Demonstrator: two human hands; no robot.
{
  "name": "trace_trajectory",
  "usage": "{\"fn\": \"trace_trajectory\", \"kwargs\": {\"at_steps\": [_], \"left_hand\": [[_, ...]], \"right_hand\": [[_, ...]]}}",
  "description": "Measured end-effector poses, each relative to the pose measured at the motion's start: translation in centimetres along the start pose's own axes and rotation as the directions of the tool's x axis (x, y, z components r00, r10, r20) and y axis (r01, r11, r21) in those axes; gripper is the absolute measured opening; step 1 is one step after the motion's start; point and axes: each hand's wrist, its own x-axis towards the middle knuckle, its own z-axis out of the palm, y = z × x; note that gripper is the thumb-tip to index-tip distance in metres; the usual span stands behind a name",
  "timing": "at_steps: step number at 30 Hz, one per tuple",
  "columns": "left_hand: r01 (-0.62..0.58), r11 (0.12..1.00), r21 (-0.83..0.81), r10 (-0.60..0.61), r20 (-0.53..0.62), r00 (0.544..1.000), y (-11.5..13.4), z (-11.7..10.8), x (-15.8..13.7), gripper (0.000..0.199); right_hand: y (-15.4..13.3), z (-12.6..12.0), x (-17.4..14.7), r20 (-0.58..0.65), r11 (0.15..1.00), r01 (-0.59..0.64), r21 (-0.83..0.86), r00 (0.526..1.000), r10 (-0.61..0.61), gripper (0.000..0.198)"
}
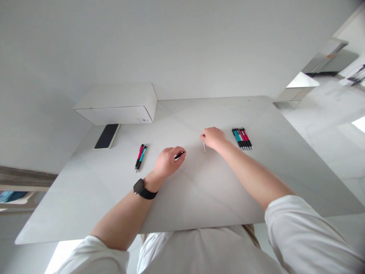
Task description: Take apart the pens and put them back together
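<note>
My left hand, with a black watch on the wrist, is closed around a short black pen part; the fingers hide the rest of it. To the right and a little farther back, my right hand pinches a thin whitish pen refill that points down toward the table. Something small and dark red shows at those fingertips, too small to make out. Left of my left hand lie a red pen and a teal pen, side by side. Beyond my right hand is a row of several teal and red pens.
A white box stands at the back left against the wall, with a dark-screened phone in front of it. The pale table ends close to my body, and its right edge borders the open floor.
</note>
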Motion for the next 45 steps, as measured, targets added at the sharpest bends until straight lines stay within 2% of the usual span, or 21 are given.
{"fn": "trace_trajectory", "kwargs": {"at_steps": [1,3,5,8,12,17,25,31,34,39,45], "left_hand": [[-0.001,1.000,-0.004,0.001,0.000,1.000,0.0,0.0,0.0,0.015],[-0.001,1.000,-0.011,0.001,-0.002,1.000,0.2,-0.1,0.0,0.015],[-0.002,1.000,-0.015,0.002,-0.005,1.000,0.3,-0.1,0.0,0.014],[-0.012,1.000,-0.017,0.012,-0.010,1.000,0.6,0.0,0.0,0.013],[-0.042,0.999,-0.026,0.042,-0.014,0.999,0.7,0.2,-0.1,0.013],[-0.068,0.997,-0.035,0.067,-0.021,0.998,0.5,0.3,-0.1,0.011],[-0.069,0.997,-0.041,0.068,-0.023,0.997,0.6,0.4,0.0,0.012],[-0.003,0.999,-0.049,0.001,-0.053,0.999,0.2,0.4,-0.1,0.017],[0.047,0.996,-0.069,-0.051,-0.057,0.997,0.0,0.3,-0.1,0.018],[0.088,0.991,-0.104,-0.095,-0.064,0.993,-0.2,0.1,-0.1,0.016],[0.077,0.993,-0.085,-0.081,-0.048,0.996,-0.4,0.1,0.0,0.012]], "right_hand": [[-0.4,-0.1,-0.9,-0.035,0.993,0.093,0.079,0.995,-0.090,0.026],[-1.3,0.0,-3.1,-0.081,0.923,0.277,0.267,0.961,-0.265,0.023],[-2.2,0.4,-5.2,-0.072,0.832,0.358,0.424,0.929,-0.363,0.020],[-3.1,1.1,-7.3,-0.061,0.765,0.331,0.552,0.931,-0.360,0.023],[-3.4,1.7,-8.2,-0.044,0.712,0.281,0.644,0.942,-0.331,0.026],[-3.5,2.3,-8.0,-0.043,0.706,0.235,0.668,0.959,-0.279,0.029],[-3.3,2.8,-7.5,0.037,0.660,0.103,0.744,0.980,-0.194,0.023],[-1.0,0.0,-5.8,-0.023,0.701,0.138,0.700,0.985,-0.171,0.022],[0.7,-1.7,-4.1,-0.018,0.776,0.151,0.613,0.984,-0.178,0.020],[1.1,-2.1,-1.0,0.143,0.918,0.184,0.353,0.958,-0.247,0.009],[-1.2,-1.0,1.8,0.346,0.965,0.242,0.100,0.901,-0.262,0.010]]}}
